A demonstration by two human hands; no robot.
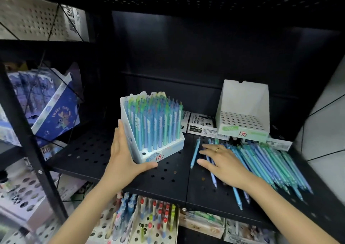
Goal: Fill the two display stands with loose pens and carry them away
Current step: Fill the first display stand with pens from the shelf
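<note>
Our left hand (122, 156) cups the nearly full stand (152, 127), thumb along its front. Our right hand (223, 164) lies flat-fingered on the loose pens (265, 163) at three o'clock. We risk rolling pens off the shelf (168, 176) edge by sweeping carelessly.

"1元" on both stands (155, 156), "PERMANENT MARKER" box (200, 121)

Black perforated metal shelf (168, 176), dark back panel (186, 53), dim light.

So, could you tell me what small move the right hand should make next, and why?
Probably pinch up one loose pen and slot it into the full stand's open front hole. The right hand lies flat on the pile, gripping nothing, while the left hand steadies that stand. The empty stand can wait.
</note>
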